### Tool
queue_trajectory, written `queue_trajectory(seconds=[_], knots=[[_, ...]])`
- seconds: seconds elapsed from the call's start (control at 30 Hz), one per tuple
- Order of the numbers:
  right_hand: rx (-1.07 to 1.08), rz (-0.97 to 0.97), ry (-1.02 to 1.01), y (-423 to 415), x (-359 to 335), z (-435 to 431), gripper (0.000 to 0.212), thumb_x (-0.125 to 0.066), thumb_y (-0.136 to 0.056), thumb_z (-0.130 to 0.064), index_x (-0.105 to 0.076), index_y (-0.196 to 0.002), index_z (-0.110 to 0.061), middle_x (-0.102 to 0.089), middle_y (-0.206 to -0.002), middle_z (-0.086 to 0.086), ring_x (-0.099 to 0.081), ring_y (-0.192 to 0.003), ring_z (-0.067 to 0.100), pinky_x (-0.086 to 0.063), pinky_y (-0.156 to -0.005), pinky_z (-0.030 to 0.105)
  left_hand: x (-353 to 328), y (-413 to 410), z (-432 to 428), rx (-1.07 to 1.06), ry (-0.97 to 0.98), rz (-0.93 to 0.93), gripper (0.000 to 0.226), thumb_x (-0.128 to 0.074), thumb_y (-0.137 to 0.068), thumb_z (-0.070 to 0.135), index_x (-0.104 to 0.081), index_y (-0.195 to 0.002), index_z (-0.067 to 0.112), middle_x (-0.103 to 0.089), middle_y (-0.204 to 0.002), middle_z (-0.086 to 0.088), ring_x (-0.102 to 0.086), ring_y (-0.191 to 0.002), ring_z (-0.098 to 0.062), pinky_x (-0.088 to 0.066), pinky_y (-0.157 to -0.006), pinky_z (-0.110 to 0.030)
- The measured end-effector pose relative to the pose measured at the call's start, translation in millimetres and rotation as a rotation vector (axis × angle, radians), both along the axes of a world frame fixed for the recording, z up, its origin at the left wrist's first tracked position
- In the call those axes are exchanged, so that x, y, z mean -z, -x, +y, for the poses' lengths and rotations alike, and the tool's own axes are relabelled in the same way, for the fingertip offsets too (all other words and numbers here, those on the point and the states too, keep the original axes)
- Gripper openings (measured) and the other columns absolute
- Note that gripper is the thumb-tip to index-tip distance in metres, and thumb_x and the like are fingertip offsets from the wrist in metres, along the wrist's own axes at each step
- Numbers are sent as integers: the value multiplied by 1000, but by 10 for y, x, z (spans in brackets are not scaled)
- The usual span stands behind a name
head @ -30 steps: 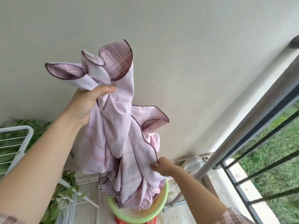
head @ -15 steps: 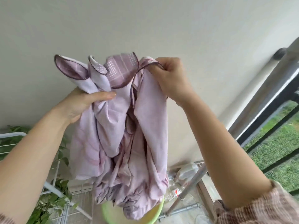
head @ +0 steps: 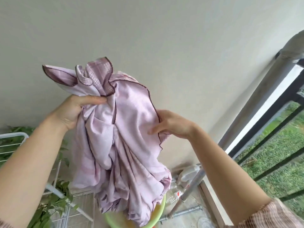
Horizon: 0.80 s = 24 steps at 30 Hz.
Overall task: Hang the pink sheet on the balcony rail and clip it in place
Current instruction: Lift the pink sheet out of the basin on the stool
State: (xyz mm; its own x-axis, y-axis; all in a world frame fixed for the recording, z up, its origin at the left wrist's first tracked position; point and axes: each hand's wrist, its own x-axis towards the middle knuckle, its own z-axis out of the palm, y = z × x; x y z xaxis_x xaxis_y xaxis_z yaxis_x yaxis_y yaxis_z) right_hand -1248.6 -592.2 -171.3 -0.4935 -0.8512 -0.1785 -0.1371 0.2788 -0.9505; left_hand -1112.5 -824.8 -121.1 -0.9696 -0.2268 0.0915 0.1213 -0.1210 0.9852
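The pink sheet (head: 125,145) with a dark stitched hem hangs bunched in front of the wall, its bottom trailing into a green basin (head: 160,214). My left hand (head: 74,112) is clenched on a gathered handful near the sheet's top, with several corners sticking up above it. My right hand (head: 171,124) pinches the hemmed edge on the sheet's right side, fingers under the cloth. The metal balcony rail (head: 263,89) runs diagonally at the right, apart from the sheet. No clips are in sight.
A white wire drying rack (head: 54,191) and leafy plants (head: 49,211) stand at the lower left. Metal pipes (head: 189,195), a plastic bottle and a jug lie on the floor by the wall. Dark railing bars (head: 271,162) and grass lie beyond the rail.
My right hand has dropped from the top of the bundle to the hem on the sheet's right side. My left hand has lowered a little, keeping its grip.
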Motion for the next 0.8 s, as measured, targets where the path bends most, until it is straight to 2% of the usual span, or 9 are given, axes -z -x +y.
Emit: queue_trajectory(seconds=[0.07,0.13,0.2,0.27,0.33,0.47,0.63,0.73,0.8], knots=[[46,124,-262,-14,428,-19,11,-73,-79,-19,-68,-88,-15,-65,-85,4,-59,-79,22,-48,-74,39,-36,-28,-21,-64,-7,-14,35,-57,-81,5,-74,-52,15,-70,-58,6,-68,-57,-4,-55,-63,-15],[47,278,-427,19,701,-24,18,-62,-88,-30,-66,-99,-17,-67,-91,6,-61,-82,24,-53,-74,36,-62,-81,-112,-48,-28,-25,5,-70,-69,11,-74,-67,13,-73,-70,-1,-70,-70,-15,-56,-78,-23],[56,319,-511,72,548,-8,24,-47,-94,-26,-59,-113,-18,-67,-90,7,-64,-79,24,-53,-69,35,-95,-115,-232,-57,-27,-69,15,-77,-64,14,-69,-76,9,-70,-75,-6,-66,-77,-23,-53,-90,-29],[227,242,-370,164,36,-6,27,-37,-94,-10,-61,-103,-16,-65,-71,5,-67,-60,22,-54,-56,30,-204,-123,-312,-149,38,-81,12,-63,-80,9,-74,-82,14,-73,-82,0,-69,-81,-16,-53,-90,-27],[400,216,45,176,-713,-7,31,-34,-93,0,-60,-85,-14,-62,-59,3,-65,-47,17,-56,-47,29,-355,-79,-377,-195,84,-57,20,-58,-85,9,-73,-98,11,-74,-94,2,-69,-92,-13,-50,-97,-31],[391,255,767,-142,-1974,-63,24,-37,-97,-3,-57,-85,-11,-66,-79,6,-71,-77,22,-58,-75,34,-703,30,-342,-237,140,41,17,-59,-86,12,-75,-92,16,-75,-96,5,-69,-97,-11,-51,-95,-27],[138,416,561,-417,-2277,-278,17,-54,-91,-17,-65,-98,-27,-67,-106,-9,-61,-105,4,-46,-85,28,-1240,152,-44,-294,223,201,18,-65,-84,17,-72,-99,9,-74,-97,0,-70,-93,-14,-55,-85,-25],[34,431,389,-386,-1961,-285,84,-75,-79,-22,-28,-148,-28,-27,-152,-20,-21,-137,-8,-29,-109,23,-1431,202,71,-369,290,222,26,-71,-78,34,-70,-77,7,-72,-73,-7,-71,-75,-18,-52,-84,-31],[58,418,310,-416,-1639,-440,127,-88,-61,-39,2,-152,-32,2,-157,-23,0,-143,-5,-18,-118,28,-1482,224,245,-357,305,225,38,-68,-80,41,-61,-64,8,-66,-60,-8,-65,-60,-17,-52,-80,-34]])
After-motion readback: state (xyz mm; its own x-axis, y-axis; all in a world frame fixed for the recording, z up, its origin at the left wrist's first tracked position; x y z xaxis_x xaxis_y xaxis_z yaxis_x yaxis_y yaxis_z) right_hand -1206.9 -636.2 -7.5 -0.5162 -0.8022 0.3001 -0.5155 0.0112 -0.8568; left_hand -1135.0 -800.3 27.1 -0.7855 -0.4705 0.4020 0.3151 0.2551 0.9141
